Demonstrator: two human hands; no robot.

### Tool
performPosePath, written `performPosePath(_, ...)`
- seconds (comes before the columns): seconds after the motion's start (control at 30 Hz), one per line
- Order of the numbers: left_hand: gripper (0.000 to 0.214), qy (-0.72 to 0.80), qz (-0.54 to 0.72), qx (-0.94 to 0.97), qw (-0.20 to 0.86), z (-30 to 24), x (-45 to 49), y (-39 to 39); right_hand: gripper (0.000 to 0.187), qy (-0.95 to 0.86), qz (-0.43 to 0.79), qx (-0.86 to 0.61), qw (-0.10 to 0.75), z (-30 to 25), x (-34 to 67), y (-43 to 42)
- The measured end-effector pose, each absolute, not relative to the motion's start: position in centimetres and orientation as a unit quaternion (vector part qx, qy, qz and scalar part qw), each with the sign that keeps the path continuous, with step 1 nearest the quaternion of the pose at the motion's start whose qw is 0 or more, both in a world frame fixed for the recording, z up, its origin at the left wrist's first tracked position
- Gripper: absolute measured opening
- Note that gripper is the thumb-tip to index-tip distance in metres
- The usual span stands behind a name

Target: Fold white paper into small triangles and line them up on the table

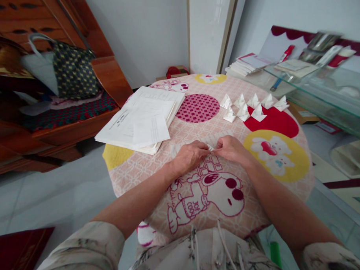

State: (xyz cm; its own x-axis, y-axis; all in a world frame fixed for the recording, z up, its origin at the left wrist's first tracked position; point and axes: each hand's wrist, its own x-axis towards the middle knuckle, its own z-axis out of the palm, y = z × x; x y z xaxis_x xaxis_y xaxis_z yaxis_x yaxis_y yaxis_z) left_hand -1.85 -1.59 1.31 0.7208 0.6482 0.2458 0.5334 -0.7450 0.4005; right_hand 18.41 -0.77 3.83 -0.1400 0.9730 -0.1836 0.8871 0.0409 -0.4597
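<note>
Patterned shirt [206, 250] lies below L hand [191, 155] & R hand [233, 149], both pinching paper piece [210, 147], edges best aligned w/ light pressure.

The held piece [210, 147], the folded shapes [258, 113] and the stacked sheets [144, 116] all look like matt paper, while the tablecloth [197, 130] appears as soft, matt fabric. The shelf [338, 100] is smooth, glossy glass and the bowl [324, 41] shiny metal. The bench [110, 80] looks like glossy varnished wood, the floor [90, 181] smooth and faintly reflective.
</note>
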Motion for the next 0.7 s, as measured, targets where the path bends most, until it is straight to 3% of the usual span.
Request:
performPosePath(0.13, 0.029, 0.334, 0.179, 0.912, 0.155, 1.3, -1.8, -1.6, 0.013, -0.706, 0.255, -0.654, 0.089, 3.8, 18.5, -0.7)
performPosePath(0.43, 0.027, 0.329, 0.209, 0.904, 0.176, 1.0, -1.9, -1.5, 0.006, -0.621, 0.411, -0.655, 0.130, 4.4, 21.0, -1.1)
performPosePath(0.57, 0.020, 0.331, 0.228, 0.894, 0.197, 1.1, -1.7, -1.0, 0.014, -0.675, 0.345, -0.630, 0.166, 4.1, 20.3, -1.1)
performPosePath(0.7, 0.011, 0.410, 0.244, 0.851, 0.220, 0.9, -0.8, -0.4, 0.009, -0.731, 0.261, -0.610, 0.160, 3.8, 19.4, -0.9)
